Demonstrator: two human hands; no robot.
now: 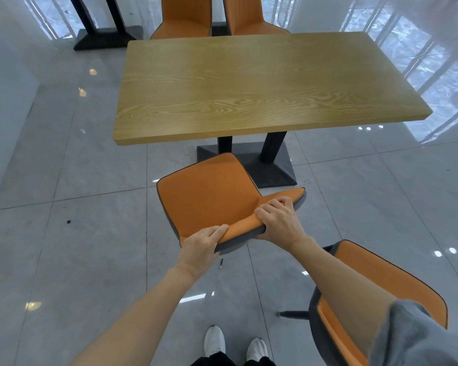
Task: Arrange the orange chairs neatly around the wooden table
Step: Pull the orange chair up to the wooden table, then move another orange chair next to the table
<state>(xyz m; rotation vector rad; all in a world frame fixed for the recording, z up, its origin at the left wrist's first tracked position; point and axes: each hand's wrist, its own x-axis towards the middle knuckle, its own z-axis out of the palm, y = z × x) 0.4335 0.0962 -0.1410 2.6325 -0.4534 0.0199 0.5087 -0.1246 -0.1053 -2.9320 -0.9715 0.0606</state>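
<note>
A wooden table (262, 83) on a black pedestal base stands in front of me. An orange chair (209, 196) with a grey back sits on the floor just short of the table's near edge, its seat toward the table. My left hand (201, 245) grips the left part of its backrest top. My right hand (278, 220) grips the right part of the same backrest. A second orange chair (376, 283) stands at my lower right, partly hidden by my right arm. Two more orange chairs (185, 14) (249, 14) stand at the table's far side.
Glossy grey floor tiles (77, 233) surround the table. Another black table base (106, 35) stands at the far left. A small dark object (220, 263) lies on the floor under the held chair. My white shoes (233, 344) show at the bottom. Bright curtained windows lie to the right.
</note>
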